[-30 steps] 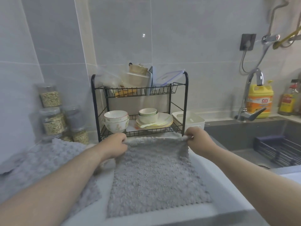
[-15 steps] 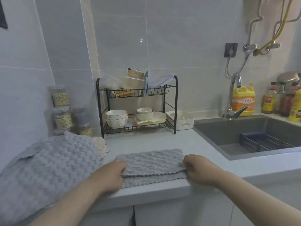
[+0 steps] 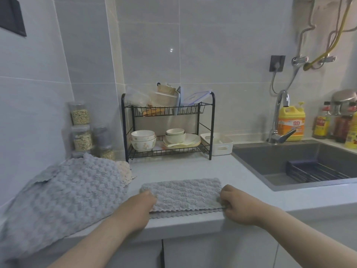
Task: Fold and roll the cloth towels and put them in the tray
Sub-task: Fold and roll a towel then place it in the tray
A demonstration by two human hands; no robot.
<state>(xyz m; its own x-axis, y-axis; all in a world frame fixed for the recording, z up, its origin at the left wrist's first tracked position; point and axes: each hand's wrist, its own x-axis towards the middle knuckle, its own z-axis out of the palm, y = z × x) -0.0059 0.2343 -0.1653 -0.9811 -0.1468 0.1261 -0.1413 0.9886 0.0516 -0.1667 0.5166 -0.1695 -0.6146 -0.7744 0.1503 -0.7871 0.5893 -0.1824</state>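
Both left hand and right hand pinch the towel's six-o'clock corners; newly halved, it awaits rolling.

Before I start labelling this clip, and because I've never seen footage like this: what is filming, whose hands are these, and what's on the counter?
There is no machine here. A person wears one wide-angle camera on the head, looking forward and down, so the single picture is roughly what they see. The left hand and right hand each grip an end of a grey towel. It is folded over and lies at the front edge of the counter. To its left sits a heap of unfolded towels. Farther back stand a black dish rack holding bowls, and beside it a small white tray. The sink is on the right.
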